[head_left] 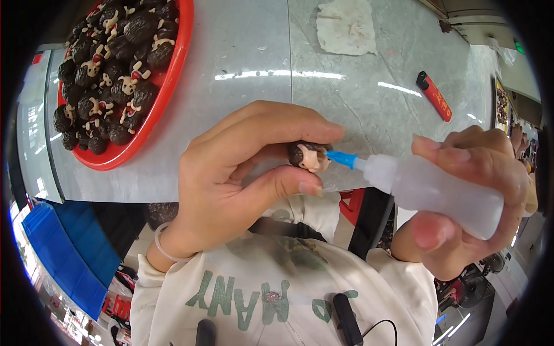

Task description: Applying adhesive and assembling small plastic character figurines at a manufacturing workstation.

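Note:
Between the thumb and fingers of my left hand point(231, 164) is a small figurine point(311, 157) with a dark brown textured part and a pale, skin-toned part. My right hand point(473, 190) is wrapped round a translucent white squeeze bottle point(444, 196), tilted toward the left. Its blue pointed nozzle tip point(341, 158) reaches the right side of the figurine; whether it touches, I cannot tell. The figurine's far side is hidden by my left fingers.
A red tray point(167, 118) at the far left holds many dark figurines with pale parts. On the grey tabletop point(242, 46) lie a whitish crumpled sheet point(345, 27) and a red lighter point(434, 97) with a black end. Blue fabric or plastic point(60, 251) is at the lower left.

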Demonstrator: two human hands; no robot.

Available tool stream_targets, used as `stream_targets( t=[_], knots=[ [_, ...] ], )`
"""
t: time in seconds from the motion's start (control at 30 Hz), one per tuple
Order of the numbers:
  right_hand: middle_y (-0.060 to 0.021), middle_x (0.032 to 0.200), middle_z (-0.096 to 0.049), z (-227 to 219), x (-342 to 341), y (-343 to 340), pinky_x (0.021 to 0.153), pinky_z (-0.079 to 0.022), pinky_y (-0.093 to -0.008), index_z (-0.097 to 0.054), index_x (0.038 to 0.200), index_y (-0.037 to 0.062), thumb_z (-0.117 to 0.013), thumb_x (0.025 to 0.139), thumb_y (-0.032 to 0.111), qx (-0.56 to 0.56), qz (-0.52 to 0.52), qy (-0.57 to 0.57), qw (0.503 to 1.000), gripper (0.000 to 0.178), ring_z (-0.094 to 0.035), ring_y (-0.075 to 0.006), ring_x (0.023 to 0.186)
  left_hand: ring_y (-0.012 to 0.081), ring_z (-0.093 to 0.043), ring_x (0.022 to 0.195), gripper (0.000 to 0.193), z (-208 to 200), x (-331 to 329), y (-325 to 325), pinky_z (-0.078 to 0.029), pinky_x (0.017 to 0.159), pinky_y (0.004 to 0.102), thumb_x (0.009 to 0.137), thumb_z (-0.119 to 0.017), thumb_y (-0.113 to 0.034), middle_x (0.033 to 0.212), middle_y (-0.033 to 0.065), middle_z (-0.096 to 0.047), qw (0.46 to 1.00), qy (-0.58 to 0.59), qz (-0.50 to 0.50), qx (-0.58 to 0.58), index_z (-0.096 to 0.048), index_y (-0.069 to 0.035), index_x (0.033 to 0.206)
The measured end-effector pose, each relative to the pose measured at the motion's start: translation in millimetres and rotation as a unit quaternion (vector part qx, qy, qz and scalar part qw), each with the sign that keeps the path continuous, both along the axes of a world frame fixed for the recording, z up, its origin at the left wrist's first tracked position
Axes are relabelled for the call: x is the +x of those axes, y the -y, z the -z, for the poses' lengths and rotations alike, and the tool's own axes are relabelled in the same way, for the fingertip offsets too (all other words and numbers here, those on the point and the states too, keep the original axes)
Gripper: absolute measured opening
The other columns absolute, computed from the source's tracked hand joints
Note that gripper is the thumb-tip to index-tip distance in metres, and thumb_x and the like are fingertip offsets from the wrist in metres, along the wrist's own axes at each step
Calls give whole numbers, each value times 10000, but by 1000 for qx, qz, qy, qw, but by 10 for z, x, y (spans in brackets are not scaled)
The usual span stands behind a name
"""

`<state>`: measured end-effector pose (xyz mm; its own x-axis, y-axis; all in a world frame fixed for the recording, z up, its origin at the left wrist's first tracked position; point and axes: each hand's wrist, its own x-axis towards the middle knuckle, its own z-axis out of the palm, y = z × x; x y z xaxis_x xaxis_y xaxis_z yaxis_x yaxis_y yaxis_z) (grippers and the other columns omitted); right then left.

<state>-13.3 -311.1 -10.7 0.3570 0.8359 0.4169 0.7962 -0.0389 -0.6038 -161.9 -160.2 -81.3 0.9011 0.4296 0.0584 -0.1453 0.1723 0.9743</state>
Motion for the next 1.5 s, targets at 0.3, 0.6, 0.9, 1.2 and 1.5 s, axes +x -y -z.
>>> stream_targets(
  t=[0.3,0.6,0.9,1.2,1.5],
  knots=[
    [-182,889,-476,105,62,90,598,-463,-285,-458,946,-63,-646,732,306,84,58,-164,981,466,-543,-231,691,204,-580,797,441,-28,32,22,-481,673,269,672,-727,-195,974,167,-562,999,-3,-18,-32,-554,61,986],
    [-63,888,-615,499,370,-210,683,-447,-244,-520,959,1,-683,652,-8,47,93,-165,981,348,-569,-127,771,187,-553,883,328,-49,10,-20,-472,743,271,723,-645,23,1036,139,-521,998,-6,19,-56,-552,75,1033],
    [-70,818,-599,450,1399,-227,636,-437,-242,-579,942,15,-594,735,6,-41,289,0,957,207,-547,-131,674,196,-548,928,314,-109,-8,-21,-476,800,302,741,-631,17,1044,140,-524,994,-50,24,-94,-546,64,1039],
    [-31,844,-492,347,1220,-163,629,-423,-232,-545,884,13,-575,723,-45,-7,178,-99,979,173,-527,-116,704,208,-589,814,319,-101,-6,19,-513,706,285,722,-680,-79,984,159,-545,995,-54,-7,-80,-552,55,982],
    [-124,952,-512,169,616,199,666,-441,-259,-419,881,10,-534,720,-75,94,123,-382,911,215,-546,-169,821,184,-557,879,313,-97,-49,-12,-482,772,284,727,-624,51,1022,130,-529,995,-34,33,-82,-557,53,1033]
  ],
)
